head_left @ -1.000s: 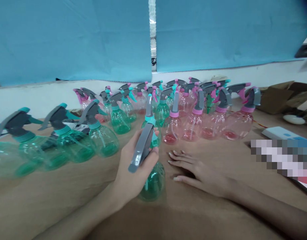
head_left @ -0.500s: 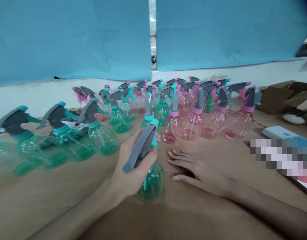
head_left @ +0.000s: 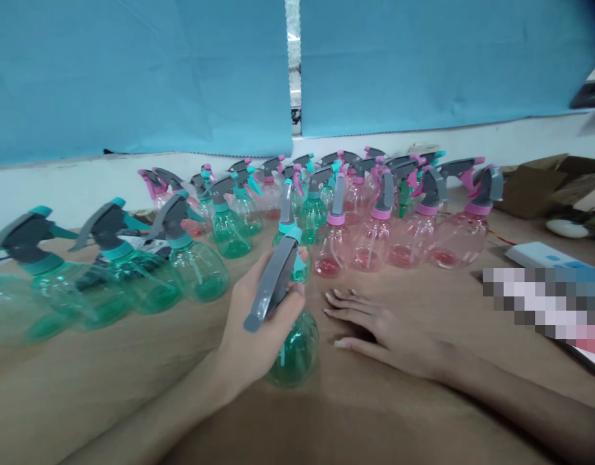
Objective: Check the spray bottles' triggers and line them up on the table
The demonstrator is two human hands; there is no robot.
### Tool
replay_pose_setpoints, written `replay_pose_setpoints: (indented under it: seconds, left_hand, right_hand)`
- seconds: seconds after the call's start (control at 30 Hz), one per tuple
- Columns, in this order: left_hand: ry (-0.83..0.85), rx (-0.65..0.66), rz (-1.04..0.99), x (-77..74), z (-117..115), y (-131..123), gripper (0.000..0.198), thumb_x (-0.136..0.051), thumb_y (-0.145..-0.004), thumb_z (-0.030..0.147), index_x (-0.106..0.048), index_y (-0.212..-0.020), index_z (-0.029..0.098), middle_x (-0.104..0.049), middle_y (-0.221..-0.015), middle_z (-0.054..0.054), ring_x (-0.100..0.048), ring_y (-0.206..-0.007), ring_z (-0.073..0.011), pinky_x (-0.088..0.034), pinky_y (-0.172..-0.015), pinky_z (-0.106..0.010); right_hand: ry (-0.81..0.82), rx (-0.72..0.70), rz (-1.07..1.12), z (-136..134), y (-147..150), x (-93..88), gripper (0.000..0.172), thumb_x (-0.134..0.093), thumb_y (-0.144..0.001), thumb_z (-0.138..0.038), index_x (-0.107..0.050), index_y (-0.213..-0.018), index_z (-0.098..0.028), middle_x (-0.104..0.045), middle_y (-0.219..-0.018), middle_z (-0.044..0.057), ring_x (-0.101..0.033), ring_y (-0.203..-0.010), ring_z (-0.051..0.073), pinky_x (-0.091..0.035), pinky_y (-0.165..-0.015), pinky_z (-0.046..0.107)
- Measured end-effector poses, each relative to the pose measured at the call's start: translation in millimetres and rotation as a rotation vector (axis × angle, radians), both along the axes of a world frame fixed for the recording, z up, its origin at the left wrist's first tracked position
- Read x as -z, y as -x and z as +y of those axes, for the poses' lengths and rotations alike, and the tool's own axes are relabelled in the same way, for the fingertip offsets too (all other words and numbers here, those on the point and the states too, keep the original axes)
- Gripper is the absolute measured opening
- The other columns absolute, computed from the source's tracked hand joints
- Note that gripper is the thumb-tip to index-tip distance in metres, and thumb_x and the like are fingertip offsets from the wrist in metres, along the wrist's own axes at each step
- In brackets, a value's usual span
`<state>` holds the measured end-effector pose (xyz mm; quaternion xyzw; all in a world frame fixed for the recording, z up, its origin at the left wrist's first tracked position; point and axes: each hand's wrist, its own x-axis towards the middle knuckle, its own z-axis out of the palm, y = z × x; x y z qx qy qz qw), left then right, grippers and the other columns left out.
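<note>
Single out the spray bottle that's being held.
It's the green spray bottle at the front centre, nearest the camera. The left hand has its grip around the upper part; no other bottle is held.

Workroom or small workshop, as it appears from where I stand; the exact kind cannot be told. Indicators: a brown desk (head_left: 70,381) crowded with rows of like spray bottles (head_left: 198,274), green and pink; a cardboard box (head_left: 534,187), far right; blue cloth (head_left: 133,84) hanging across the far side.
</note>
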<state>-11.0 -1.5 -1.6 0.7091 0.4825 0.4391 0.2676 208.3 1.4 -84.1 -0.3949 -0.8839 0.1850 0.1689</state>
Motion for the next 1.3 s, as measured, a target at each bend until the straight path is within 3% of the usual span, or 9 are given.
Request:
replay_pose_setpoints:
  seconds: [0.13,0.4,0.57,0.77,1.3]
  left_hand:
    - [-0.014,0.005,-0.023,3.6,0.5,-1.7,0.028,-0.051,-0.083,0.024,-0.059,-0.109,0.031,-0.063,-0.081,0.001,-0.06,-0.072,-0.0171,-0.049,-0.062,-0.027]
    - [-0.012,0.03,-0.026,-0.5,0.2,-3.0,0.03,-0.052,-0.082,0.022,-0.06,-0.11,0.031,-0.067,-0.09,0.001,-0.057,-0.064,-0.0151,-0.049,-0.064,-0.029]
    - [-0.013,0.037,-0.034,0.6,1.1,-2.9,0.031,-0.053,-0.082,0.022,-0.058,-0.111,0.032,-0.066,-0.099,0.001,-0.057,-0.069,-0.0152,-0.049,-0.067,-0.028]
    - [-0.041,0.012,-0.027,0.4,0.9,-2.2,0.03,-0.052,-0.082,0.022,-0.06,-0.11,0.032,-0.065,-0.088,0.002,-0.052,-0.063,-0.0133,-0.048,-0.061,-0.025]
    - [-0.014,0.026,-0.021,-0.9,1.4,-4.0,0.027,-0.052,-0.083,0.024,-0.06,-0.108,0.03,-0.066,-0.093,0.002,-0.056,-0.069,-0.0144,-0.048,-0.066,-0.027]
  right_hand:
    - [-0.009,0.005,-0.01,0.4,0.2,0.0,0.055,-0.042,-0.091,-0.052,-0.043,-0.136,-0.021,-0.036,-0.146,0.004,-0.029,-0.136,0.02,-0.024,-0.113,0.042]
    - [-0.023,-0.004,0.032,0.6,-0.6,3.5,0.053,-0.045,-0.091,-0.051,-0.042,-0.137,-0.024,-0.037,-0.146,0.003,-0.029,-0.136,0.021,-0.025,-0.112,0.044]
    - [-0.031,-0.001,0.022,0.3,-1.2,3.7,0.054,-0.044,-0.091,-0.051,-0.041,-0.138,-0.023,-0.038,-0.145,0.004,-0.029,-0.136,0.021,-0.026,-0.112,0.044]
    - [-0.025,-0.003,0.021,0.6,-0.9,3.6,0.054,-0.044,-0.091,-0.051,-0.042,-0.137,-0.022,-0.037,-0.146,0.004,-0.029,-0.136,0.02,-0.025,-0.113,0.044]
    - [-0.018,0.004,0.023,1.0,-1.3,5.5,0.055,-0.044,-0.091,-0.052,-0.042,-0.137,-0.022,-0.037,-0.146,0.003,-0.029,-0.136,0.021,-0.024,-0.113,0.043]
